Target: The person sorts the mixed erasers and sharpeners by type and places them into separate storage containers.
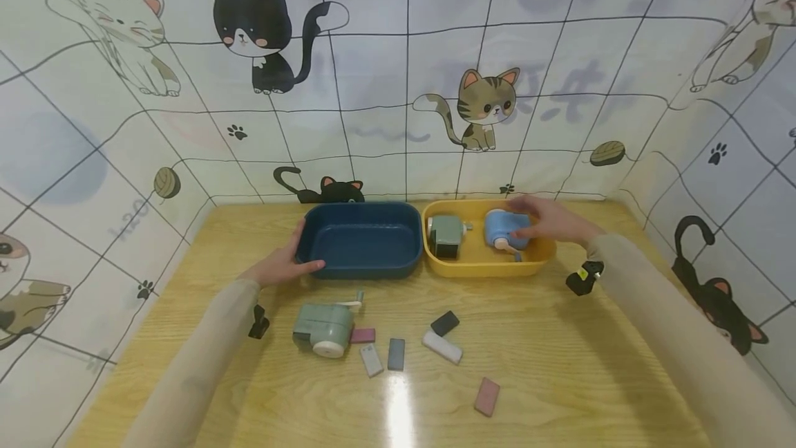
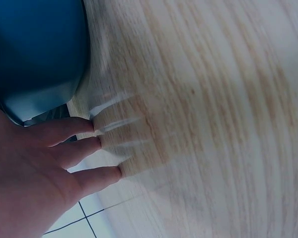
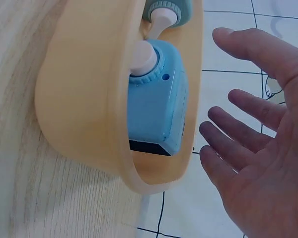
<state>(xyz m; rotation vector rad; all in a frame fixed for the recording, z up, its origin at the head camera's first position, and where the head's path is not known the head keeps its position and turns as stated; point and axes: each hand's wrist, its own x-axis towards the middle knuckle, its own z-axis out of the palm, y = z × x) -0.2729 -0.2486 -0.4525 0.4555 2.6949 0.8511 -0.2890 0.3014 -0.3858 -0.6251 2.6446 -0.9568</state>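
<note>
My left hand is at the left end of a dark blue plastic bin, its thumb along the front corner. In the left wrist view the fingers are extended, with their tips at the tabletop beside the bin. My right hand hovers over the right end of a yellow bin, fingers spread with nothing between them. Below it in that bin lies a light blue hand-crank pencil sharpener with a white crank. A green crank sharpener sits at the bin's left end.
Another green crank sharpener lies on the wooden table in front of the blue bin. Several small eraser-like blocks are scattered nearby, including a white one, a black one and a pink one. A cat-patterned wall covering rises behind.
</note>
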